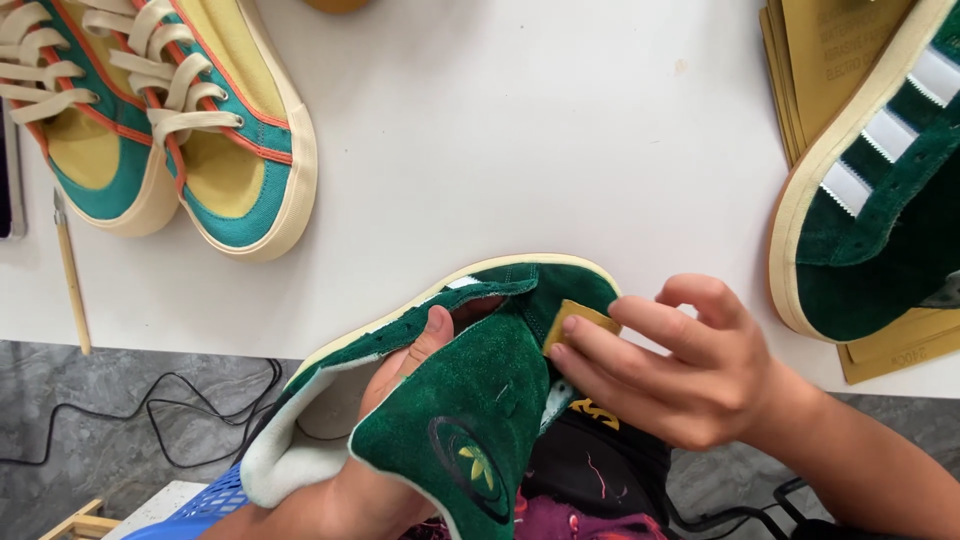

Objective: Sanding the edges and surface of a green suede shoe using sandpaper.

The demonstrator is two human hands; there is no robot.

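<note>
A dark green suede sneaker without laces is held at the table's near edge, its tongue folded down toward me. My left hand is inside the shoe, the thumb pressing on the edge of its opening. My right hand pinches a small tan square piece and presses it against the suede near the toe.
On the white table, a pair of teal and yellow laced sneakers lies at the back left. A second green sneaker with white stripes rests on a stack of tan sheets at right. A thin wooden stick lies at left. Black cables run on the grey floor.
</note>
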